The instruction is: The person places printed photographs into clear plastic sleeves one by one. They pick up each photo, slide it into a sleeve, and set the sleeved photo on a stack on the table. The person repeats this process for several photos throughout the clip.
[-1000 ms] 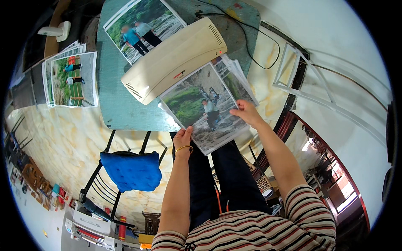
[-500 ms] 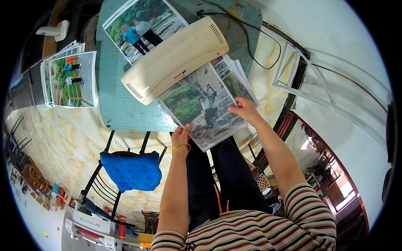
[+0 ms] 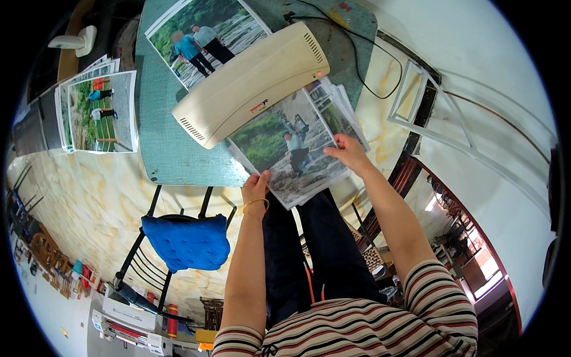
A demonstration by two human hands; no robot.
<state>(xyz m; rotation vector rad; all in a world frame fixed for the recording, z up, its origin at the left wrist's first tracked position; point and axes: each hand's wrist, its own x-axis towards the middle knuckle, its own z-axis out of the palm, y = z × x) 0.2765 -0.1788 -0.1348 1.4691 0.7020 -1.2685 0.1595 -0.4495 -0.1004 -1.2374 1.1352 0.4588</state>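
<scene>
A large photo print (image 3: 291, 149) of people on rocks lies at the near side of a cream laminator (image 3: 256, 86), its far edge at or under the machine's front. A clear film border shows along its left side. My left hand (image 3: 256, 187), with a gold bangle at the wrist, pinches the left edge near the lower corner. My right hand (image 3: 347, 153) grips the right edge between thumb and fingers. Beyond the laminator lies another photo (image 3: 208, 38) of two people. A red light glows on the laminator's right end.
More prints (image 3: 342, 113) lie under the held photo at the right. The green table (image 3: 178, 157) carries the laminator and a black cord (image 3: 357, 50). Another photo stack (image 3: 101, 113) sits at the left. A chair with a blue cushion (image 3: 185, 242) stands close to the table.
The held photo has moved slightly away from me, toward the laminator. Both hands have gone with it and keep their hold on its edges.
</scene>
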